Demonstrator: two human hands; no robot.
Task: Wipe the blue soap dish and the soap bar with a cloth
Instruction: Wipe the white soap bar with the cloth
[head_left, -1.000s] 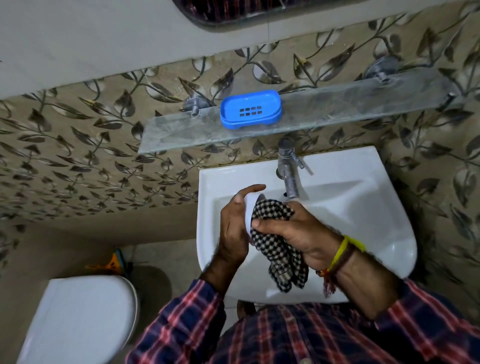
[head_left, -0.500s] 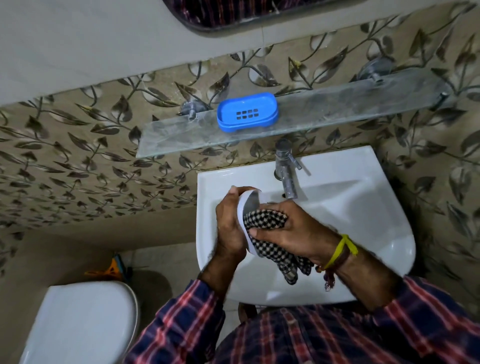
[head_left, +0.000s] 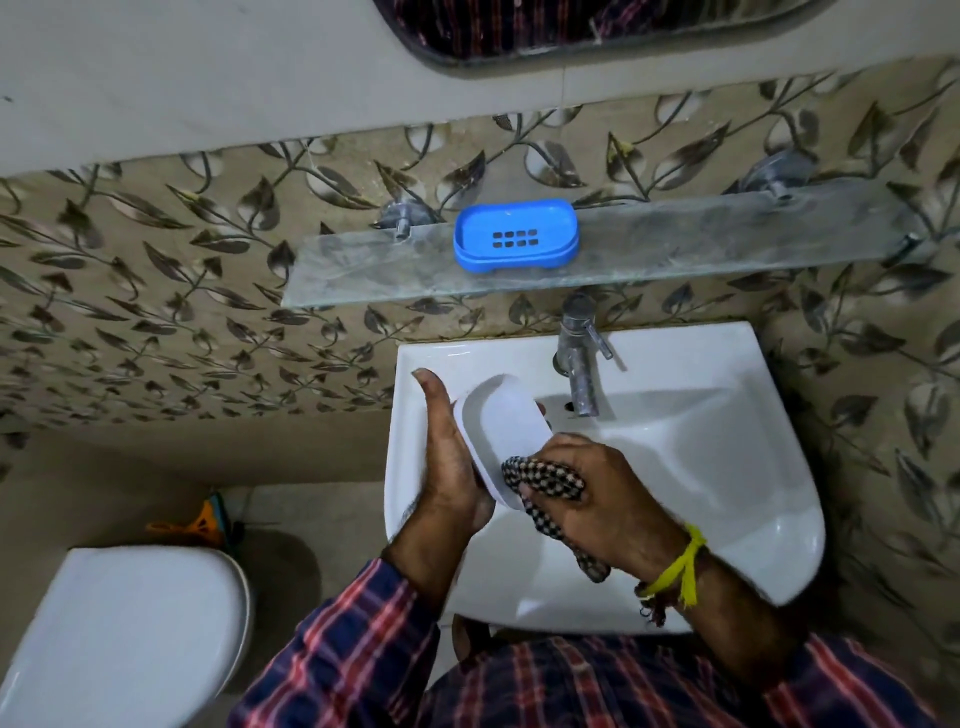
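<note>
A home bathroom: white washbasin (head_left: 753, 493) with tap (head_left: 579, 358), toilet (head_left: 119, 634), leaf-patterned wall tiles (head_left: 156, 291).

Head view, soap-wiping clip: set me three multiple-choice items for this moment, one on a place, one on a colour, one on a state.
1. Where does the blue soap dish sit?
A. in the sink
B. on the glass shelf
C. on the toilet lid

2. What colour is the soap bar?
A. white
B. green
C. pink

3. What is the right hand doing?
A. turning the tap
B. hanging empty
C. pressing the checked cloth to the soap bar

Key:
1 B: the dish stands on the glass shelf above the tap, with nothing in it.
2 A: the bar in the left hand is plain white, held over the sink.
3 C: the checked cloth is bunched in that hand against the bar's lower end.
</note>
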